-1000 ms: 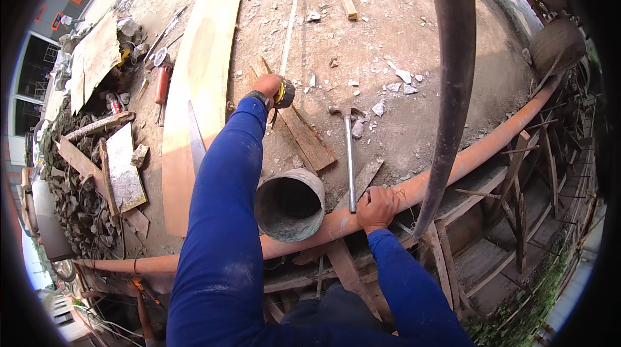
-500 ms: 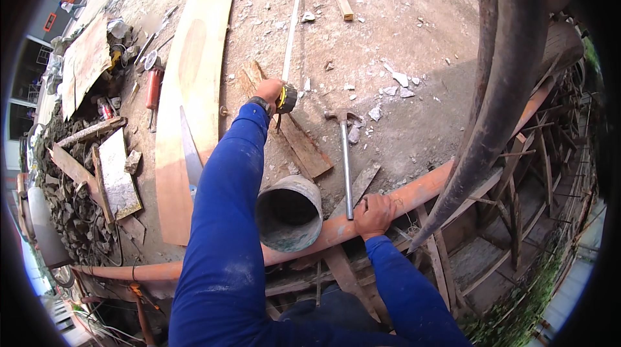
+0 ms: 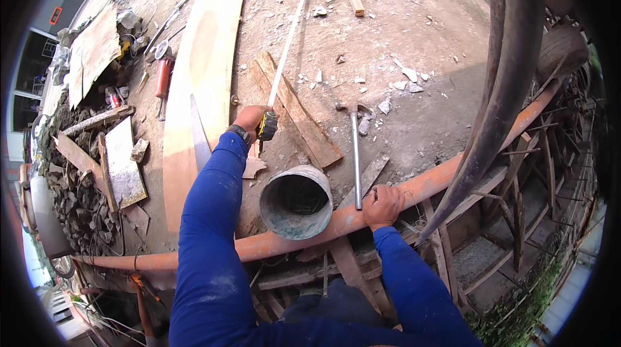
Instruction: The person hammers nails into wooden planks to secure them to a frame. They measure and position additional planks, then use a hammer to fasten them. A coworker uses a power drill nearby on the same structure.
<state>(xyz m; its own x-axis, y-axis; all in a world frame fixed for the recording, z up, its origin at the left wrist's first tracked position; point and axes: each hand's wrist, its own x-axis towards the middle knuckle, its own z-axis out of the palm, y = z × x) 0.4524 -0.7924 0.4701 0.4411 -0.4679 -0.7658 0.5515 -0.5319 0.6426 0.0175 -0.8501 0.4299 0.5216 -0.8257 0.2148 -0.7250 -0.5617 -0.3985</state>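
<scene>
My left hand [image 3: 250, 120] is closed around a black-and-yellow tape measure [image 3: 266, 126]. Its pale blade [image 3: 292, 39] stretches out away from me over the dirty ground. Beside the tape case lies a rough wooden plank [image 3: 299, 111]. My right hand [image 3: 383, 206] grips an orange pipe [image 3: 427, 185] that runs across in front of me. A claw hammer [image 3: 356, 156] with a metal handle lies just left of that hand, its handle end close to the fingers. Between my arms a grey, open-mouthed cylinder [image 3: 295, 203] rests against the pipe.
A long plywood sheet [image 3: 217, 43] bears a handsaw [image 3: 199, 130], partly behind my left arm. Left of it lie a red-bodied angle grinder [image 3: 163, 78] and a rubble heap [image 3: 77, 201]. A thick dark pipe [image 3: 511, 81] crosses on the right, above wooden framing [image 3: 517, 217].
My left hand has moved left and nearer to me with the tape measure, uncovering more of the rough plank. My right hand stays on the orange pipe. The view has shifted slightly.
</scene>
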